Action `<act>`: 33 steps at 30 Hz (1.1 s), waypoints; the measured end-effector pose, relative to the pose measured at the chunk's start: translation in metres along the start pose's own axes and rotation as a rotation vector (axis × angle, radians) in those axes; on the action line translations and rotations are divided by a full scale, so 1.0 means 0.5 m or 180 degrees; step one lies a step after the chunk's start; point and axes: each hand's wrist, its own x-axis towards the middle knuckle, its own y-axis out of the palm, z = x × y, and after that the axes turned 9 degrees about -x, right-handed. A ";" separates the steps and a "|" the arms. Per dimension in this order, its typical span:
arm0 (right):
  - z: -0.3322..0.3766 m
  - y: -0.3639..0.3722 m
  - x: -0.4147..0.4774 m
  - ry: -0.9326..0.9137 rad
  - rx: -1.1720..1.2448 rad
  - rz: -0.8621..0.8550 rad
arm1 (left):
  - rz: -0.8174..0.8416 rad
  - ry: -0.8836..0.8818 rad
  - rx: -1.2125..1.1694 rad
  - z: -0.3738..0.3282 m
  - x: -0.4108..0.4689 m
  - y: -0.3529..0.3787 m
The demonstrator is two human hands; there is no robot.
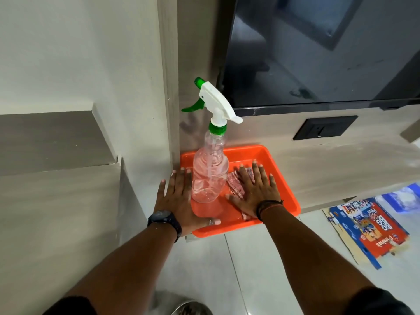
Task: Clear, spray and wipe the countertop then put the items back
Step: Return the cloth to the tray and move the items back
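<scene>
An orange tray [279,176] sits on the countertop [341,164] against a wall corner, its near edge overhanging the counter. Inside it a clear spray bottle [210,173] with a white and green trigger head stands upright. Beside the bottle lies a red patterned cloth [234,184]. My left hand [179,198] lies flat with spread fingers on the tray's left rim, just left of the bottle, the thumb inside the tray. My right hand [254,189] rests flat, fingers apart, on top of the cloth and covers most of it.
A dark screen [318,48] hangs on the wall above the counter, with a black socket plate [325,127] below it. Flattened printed cardboard boxes [368,226] lie on the tiled floor at the right. A metal bowl [191,308] shows at the bottom edge.
</scene>
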 end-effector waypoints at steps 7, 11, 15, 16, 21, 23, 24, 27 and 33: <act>0.006 -0.010 -0.019 0.0118 0.0177 -0.0430 | 0.0003 0.0137 0.0117 0.009 0.003 -0.025; -0.003 -0.058 -0.052 0.0278 0.0231 -0.0720 | -0.0126 0.0187 0.0252 0.010 0.002 -0.077; 0.001 -0.133 -0.100 0.0448 0.0490 -0.1027 | -0.0330 0.0295 0.0265 -0.003 -0.020 -0.163; 0.006 -0.158 -0.113 0.0518 0.0598 -0.1150 | -0.0378 0.0302 0.0220 -0.005 -0.030 -0.189; 0.045 -0.282 -0.167 0.0634 0.0949 -0.1518 | -0.0690 0.0235 0.0203 0.014 -0.104 -0.330; 0.075 -0.324 -0.194 0.0719 0.1053 -0.1709 | -0.0851 0.0173 0.0121 0.041 -0.138 -0.389; 0.099 -0.345 -0.211 0.0760 0.1127 -0.1841 | -0.0933 0.0140 0.0079 0.063 -0.161 -0.422; 0.201 -0.397 -0.261 0.0758 0.1343 -0.2238 | -0.1071 0.0008 -0.0036 0.154 -0.241 -0.513; 0.552 -0.518 -0.307 0.0123 0.1965 -0.2547 | -0.1433 -0.0274 -0.0073 0.416 -0.406 -0.666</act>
